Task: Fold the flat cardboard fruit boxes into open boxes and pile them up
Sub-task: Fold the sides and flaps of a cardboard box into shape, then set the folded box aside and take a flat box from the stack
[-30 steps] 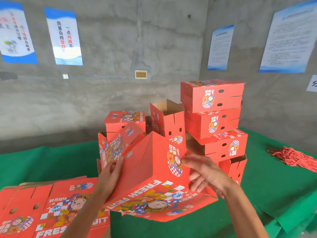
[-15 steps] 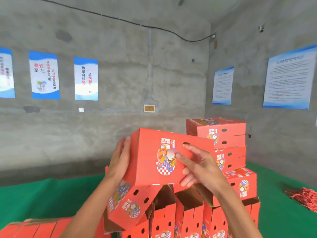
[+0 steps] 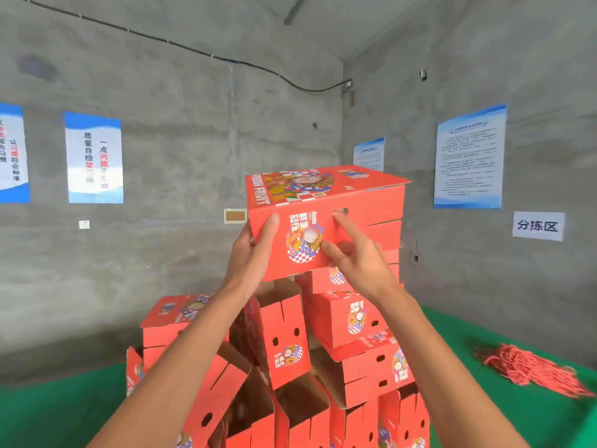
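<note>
Both arms raised; left grip (image 3: 255, 250) apparently curled, right (image 3: 350, 250) straight-fingered (thumb hidden).

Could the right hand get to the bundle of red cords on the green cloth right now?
Probably not yet: the right hand is pressed against the raised box, and the red cords lie low, off to the right; the path itself looks clear.
</note>
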{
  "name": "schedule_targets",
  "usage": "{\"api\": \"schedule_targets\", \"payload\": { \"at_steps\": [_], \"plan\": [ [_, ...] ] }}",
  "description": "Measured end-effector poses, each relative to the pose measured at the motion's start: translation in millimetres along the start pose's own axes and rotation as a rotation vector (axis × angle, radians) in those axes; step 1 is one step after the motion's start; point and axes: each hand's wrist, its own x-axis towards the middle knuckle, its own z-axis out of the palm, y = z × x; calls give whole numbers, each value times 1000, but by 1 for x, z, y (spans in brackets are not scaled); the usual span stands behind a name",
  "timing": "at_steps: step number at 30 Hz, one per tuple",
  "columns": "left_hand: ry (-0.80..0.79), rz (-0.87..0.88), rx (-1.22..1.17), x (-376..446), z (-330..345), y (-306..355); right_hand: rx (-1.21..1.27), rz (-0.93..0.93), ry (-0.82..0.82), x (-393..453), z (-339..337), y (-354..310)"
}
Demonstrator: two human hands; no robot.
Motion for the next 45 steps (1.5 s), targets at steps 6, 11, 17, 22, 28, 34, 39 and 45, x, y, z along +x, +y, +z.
{"api": "schedule_targets", "payload": {
  "at_steps": [6,11,17,22,28,34,39,45],
  "plan": [
    [-11,17,-70,72,74,-12,-134,7,30,68,-40,39],
    [-14,-83,-36,127,114,-43,-162,53,-32,112,-38,86],
    [17,-168,-26,164,137,-95,-129,152,-101,146,-19,139],
    [-2,-186,81,172,146,-125,-155,202,-166,152,-8,169],
    [-69,-152,201,168,140,-145,-135,189,-146,143,-10,174],
    [-24,-78,231,153,107,-136,-64,160,-24,114,5,150],
    [-16,75,358,100,34,-128,286,173,-48,53,70,110],
    [-65,136,621,8,-95,-136,538,142,-304,-30,204,43]
  ]
}}
